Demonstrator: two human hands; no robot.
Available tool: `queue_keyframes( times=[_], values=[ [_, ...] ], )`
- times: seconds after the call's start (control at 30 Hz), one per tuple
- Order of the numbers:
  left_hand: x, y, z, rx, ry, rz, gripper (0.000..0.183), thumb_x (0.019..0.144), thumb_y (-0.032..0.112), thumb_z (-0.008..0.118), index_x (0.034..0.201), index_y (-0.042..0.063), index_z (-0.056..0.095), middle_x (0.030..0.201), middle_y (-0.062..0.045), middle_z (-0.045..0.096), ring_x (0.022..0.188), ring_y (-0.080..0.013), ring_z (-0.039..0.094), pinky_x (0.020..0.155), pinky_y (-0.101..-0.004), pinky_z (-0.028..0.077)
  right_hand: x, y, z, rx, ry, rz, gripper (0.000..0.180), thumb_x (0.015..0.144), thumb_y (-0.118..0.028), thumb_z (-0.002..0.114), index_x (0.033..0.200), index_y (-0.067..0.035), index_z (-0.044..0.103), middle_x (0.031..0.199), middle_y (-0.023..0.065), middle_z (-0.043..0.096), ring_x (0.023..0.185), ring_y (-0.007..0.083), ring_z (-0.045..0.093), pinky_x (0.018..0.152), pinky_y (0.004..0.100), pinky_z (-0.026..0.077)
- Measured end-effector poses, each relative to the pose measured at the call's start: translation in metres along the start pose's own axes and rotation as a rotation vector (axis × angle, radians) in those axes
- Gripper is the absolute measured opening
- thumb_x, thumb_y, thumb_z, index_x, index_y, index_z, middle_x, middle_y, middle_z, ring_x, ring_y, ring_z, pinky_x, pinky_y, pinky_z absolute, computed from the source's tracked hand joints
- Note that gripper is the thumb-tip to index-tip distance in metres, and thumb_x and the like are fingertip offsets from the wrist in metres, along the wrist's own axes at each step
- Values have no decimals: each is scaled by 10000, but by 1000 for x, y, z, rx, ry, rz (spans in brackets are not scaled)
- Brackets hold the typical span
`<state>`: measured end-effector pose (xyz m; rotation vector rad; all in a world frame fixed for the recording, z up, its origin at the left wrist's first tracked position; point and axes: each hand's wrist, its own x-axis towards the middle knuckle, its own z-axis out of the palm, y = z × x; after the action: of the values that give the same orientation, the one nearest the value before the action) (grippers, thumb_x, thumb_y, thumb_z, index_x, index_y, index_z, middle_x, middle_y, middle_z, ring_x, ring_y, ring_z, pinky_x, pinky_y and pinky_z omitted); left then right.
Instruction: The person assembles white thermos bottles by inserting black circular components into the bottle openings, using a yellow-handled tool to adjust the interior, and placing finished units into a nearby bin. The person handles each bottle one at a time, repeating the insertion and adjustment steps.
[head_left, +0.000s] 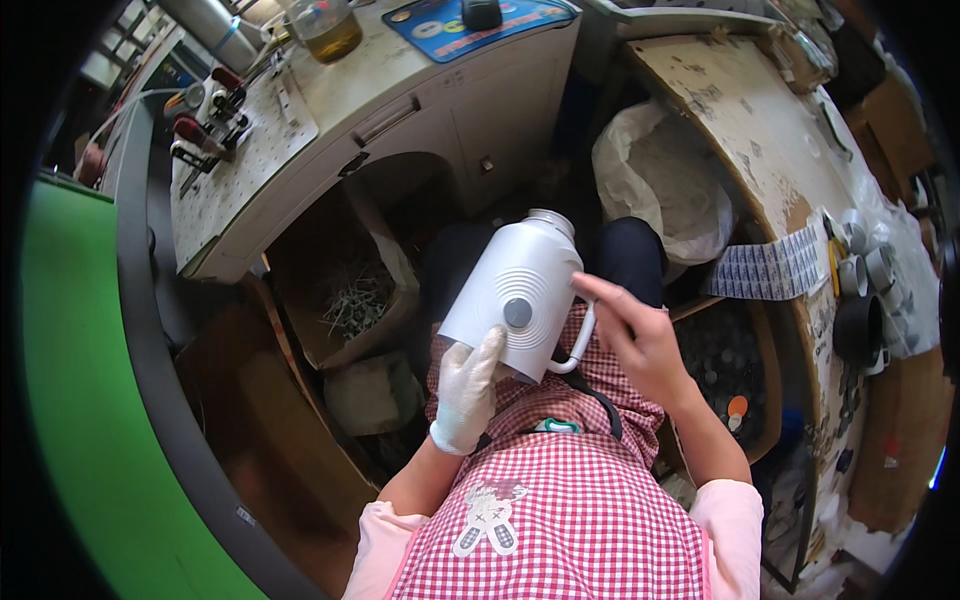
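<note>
A white plastic jug body (517, 296) with ribbed rings, a round grey disc (517, 313) and a side handle (580, 341) lies tilted above my lap, its neck pointing away from me. My left hand (469, 394), in a whitish glove, holds it by its lower end, some fingers hidden beneath or inside. My bare right hand (637, 337) is beside the handle, the index finger extended to the jug's side near the handle's top. Whether that fingertip presses on the jug is hard to tell. A checked apron (555, 517) covers my lap.
A worktable with toggle clamps (206, 135) stands at the upper left, a cardboard box of thin scraps (360, 304) below. At right are a box of dark round pieces (724, 352), a bench (750, 127) with a sticker sheet (769, 266) and grey rings, and a white sack (660, 184).
</note>
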<state>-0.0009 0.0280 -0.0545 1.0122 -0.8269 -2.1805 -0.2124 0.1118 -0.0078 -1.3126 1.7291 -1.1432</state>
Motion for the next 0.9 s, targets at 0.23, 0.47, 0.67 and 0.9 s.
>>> queue_keyframes(
  times=[0.23,0.47,0.67,0.9],
  values=[
    [-4,-4,12,-20,-12,-8,363,1085,181,541,1366,-48,533,1175,-134,695,960,-188,739,833,-332,632,-12,9,32,-354,-136,-158,471,977,-6,625,1436,-110,613,1025,194,739,831,303,748,732,377,599],
    [2,-10,10,14,-22,-46,386,1089,205,542,1366,-63,536,1188,-149,687,992,-198,733,851,-334,625,-14,16,33,-584,-44,-263,566,899,2,676,1442,-142,616,734,81,607,601,219,642,553,353,542],
    [5,-21,19,111,30,-37,419,1089,251,561,1323,-95,577,1171,-143,690,992,-178,704,829,-310,603,-25,13,35,-824,-31,-222,698,797,-5,698,1472,-148,592,724,53,556,580,212,612,534,353,530],
    [26,-38,22,195,96,33,395,1086,267,555,1256,-86,610,1070,-142,713,860,-163,721,724,-283,595,-9,20,37,-908,-69,-222,575,872,-49,653,1443,-90,598,785,104,650,625,226,694,535,335,541]
  ],
)
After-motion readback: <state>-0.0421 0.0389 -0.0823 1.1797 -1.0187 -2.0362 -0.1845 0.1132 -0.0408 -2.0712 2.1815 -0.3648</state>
